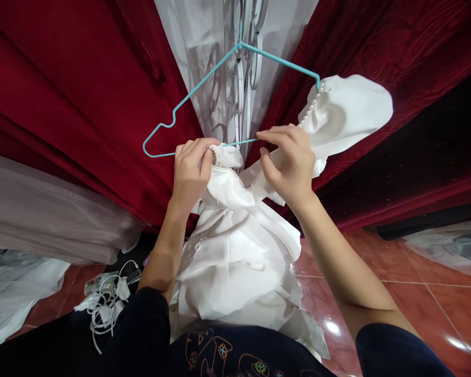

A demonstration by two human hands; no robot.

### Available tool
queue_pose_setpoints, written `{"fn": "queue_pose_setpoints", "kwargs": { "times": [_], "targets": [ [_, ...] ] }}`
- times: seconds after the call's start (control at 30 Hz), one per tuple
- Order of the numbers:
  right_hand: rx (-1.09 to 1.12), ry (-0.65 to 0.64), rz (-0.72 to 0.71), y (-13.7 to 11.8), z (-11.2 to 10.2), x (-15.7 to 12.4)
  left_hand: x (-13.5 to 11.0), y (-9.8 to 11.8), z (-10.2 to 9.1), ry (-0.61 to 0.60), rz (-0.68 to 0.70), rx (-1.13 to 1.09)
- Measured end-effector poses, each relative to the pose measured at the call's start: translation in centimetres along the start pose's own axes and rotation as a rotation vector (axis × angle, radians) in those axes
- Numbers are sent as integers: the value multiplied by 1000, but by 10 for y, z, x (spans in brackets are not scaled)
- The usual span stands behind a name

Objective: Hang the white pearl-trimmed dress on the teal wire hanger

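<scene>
A white dress with a pearl-beaded neckline hangs in front of me on a light blue wire hanger. The hanger's right end sits inside the dress's right-hand shoulder, while its left end is bare. My left hand is closed on the beaded edge of the other shoulder, close to the hanger's bottom bar. Over the bar's right part is my right hand, with thumb and forefinger apart. Its fingertips are at the bar, and the dress fabric lies behind the palm.
Dark red drapes flank a pale fabric panel with white metal scrollwork. At lower left, tangled white cables lie on a black surface. Reddish tiles cover the floor, and sheer pale cloth hangs at left.
</scene>
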State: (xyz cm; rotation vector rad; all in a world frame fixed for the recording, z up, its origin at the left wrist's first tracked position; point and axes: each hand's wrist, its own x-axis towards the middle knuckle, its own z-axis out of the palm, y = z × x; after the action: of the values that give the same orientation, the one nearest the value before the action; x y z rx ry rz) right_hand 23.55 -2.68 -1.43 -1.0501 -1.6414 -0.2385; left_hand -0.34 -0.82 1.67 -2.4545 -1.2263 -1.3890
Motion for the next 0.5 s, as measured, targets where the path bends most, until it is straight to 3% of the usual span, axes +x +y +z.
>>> {"fn": "queue_pose_setpoints", "kwargs": {
  "times": [0.1,0.17,0.3,0.5],
  "targets": [
    [-113,261,8,19,-7,13,0,1,-2,-13,1,0],
    [-178,354,-43,36,-16,27,0,3,-4,-26,-13,20],
    [-181,310,-7,65,-40,51,-2,8,-6,-21,-18,57],
    [-95,394,205,76,-60,62,1,14,-13,-87,-68,93]
  ]
}}
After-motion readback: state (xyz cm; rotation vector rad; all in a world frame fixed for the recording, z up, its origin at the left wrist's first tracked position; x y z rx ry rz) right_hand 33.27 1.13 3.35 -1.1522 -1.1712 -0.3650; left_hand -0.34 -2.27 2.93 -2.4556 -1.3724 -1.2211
